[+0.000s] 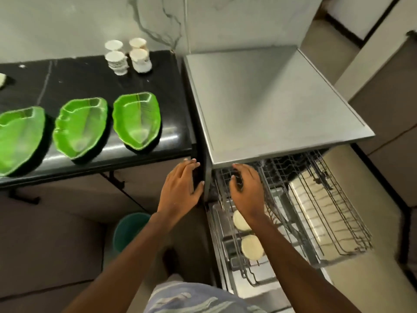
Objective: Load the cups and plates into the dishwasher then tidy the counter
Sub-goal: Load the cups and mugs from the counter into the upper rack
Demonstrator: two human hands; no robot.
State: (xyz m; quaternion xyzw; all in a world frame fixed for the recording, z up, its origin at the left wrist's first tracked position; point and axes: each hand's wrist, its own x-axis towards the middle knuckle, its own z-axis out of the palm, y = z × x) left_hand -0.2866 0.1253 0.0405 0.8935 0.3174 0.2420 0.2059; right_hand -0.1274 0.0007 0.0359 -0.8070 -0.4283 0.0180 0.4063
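Note:
Three green leaf-shaped plates (137, 120) (80, 127) (19, 136) lie in a row on the black counter (167, 82). A cluster of white cups (128, 59) stands at the counter's back by the wall. The dishwasher (270, 102) is open with its upper wire rack (316, 211) pulled out. Two white cups (240, 220) (252, 247) sit upside down on the rack's left side. My left hand (182, 184) rests with straight fingers against the dishwasher's left front corner. My right hand (246, 190) is over the rack's back left, fingers curled down onto its wires.
A teal bin (130, 229) stands on the floor below the counter, left of the dishwasher. A small white object (1, 79) shows at the counter's far left edge. The right part of the rack holds no dishes.

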